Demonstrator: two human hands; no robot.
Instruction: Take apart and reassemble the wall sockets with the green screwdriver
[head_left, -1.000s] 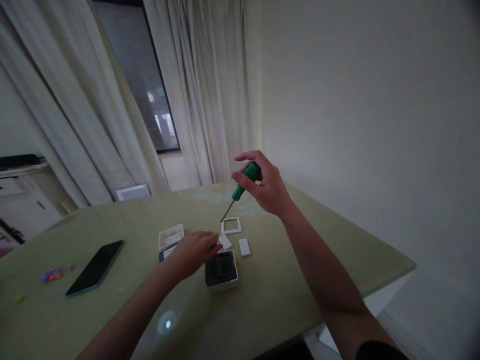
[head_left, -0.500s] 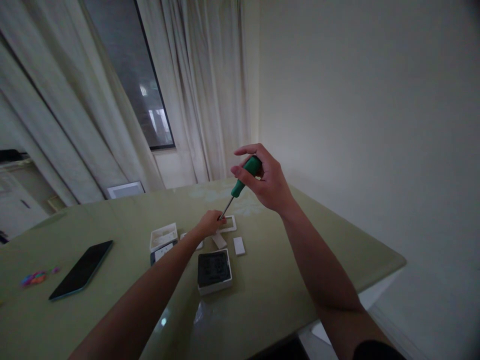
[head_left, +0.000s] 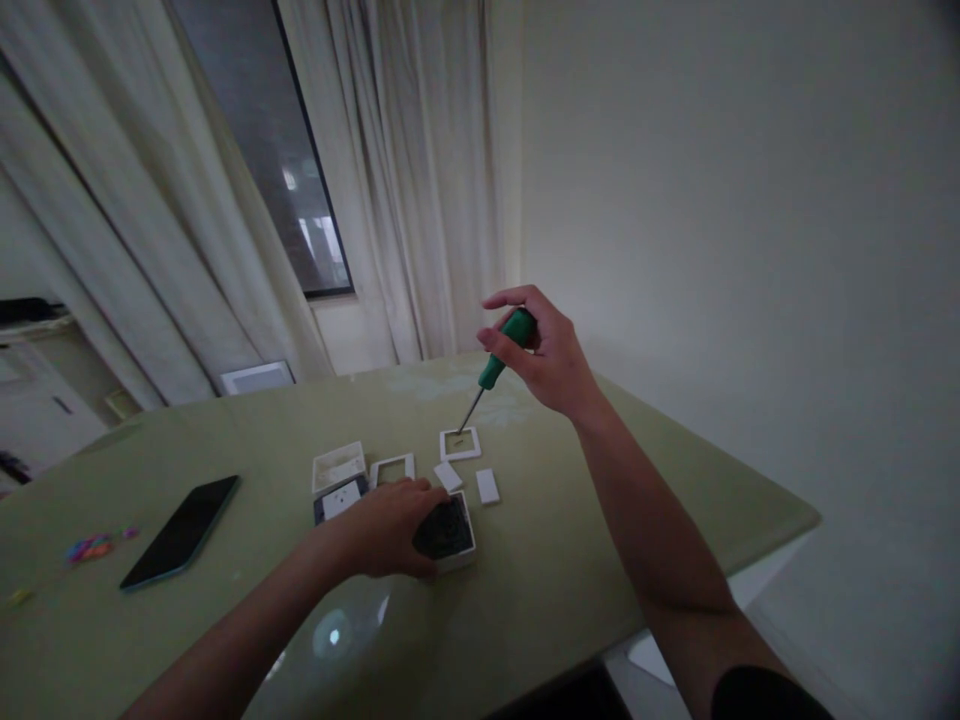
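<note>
**Green screwdriver held tip-down over a white frame**

In the head view, the right hand (head_left: 540, 350) pinches a green screwdriver (head_left: 504, 352) by its handle, thumb against the near side and the forefinger lifted away. The shaft slants down to the left, and its tip ends at the far edge of a white square frame (head_left: 472, 454); I cannot tell whether the two touch. A thin sliver (head_left: 459, 442), too small to make out, shows inside that frame's opening.

The left hand (head_left: 386, 525) is spread across the left side of a white box (head_left: 457, 563) with a black inside, thumb at the near edge and fingertips towards the far one. From here I cannot tell how firmly it grips. The box sits on the green worktop (head_left: 570, 580).

Just behind it lie two small white plates, a tilted one (head_left: 448, 476) and a straighter one (head_left: 487, 486). Beyond the left hand is another white frame (head_left: 397, 460), and to its left a white tray (head_left: 337, 450) and a socket plate (head_left: 341, 499), partly covered. Further left rest a dark tablet (head_left: 182, 532) and some coloured beads (head_left: 90, 548).
</note>
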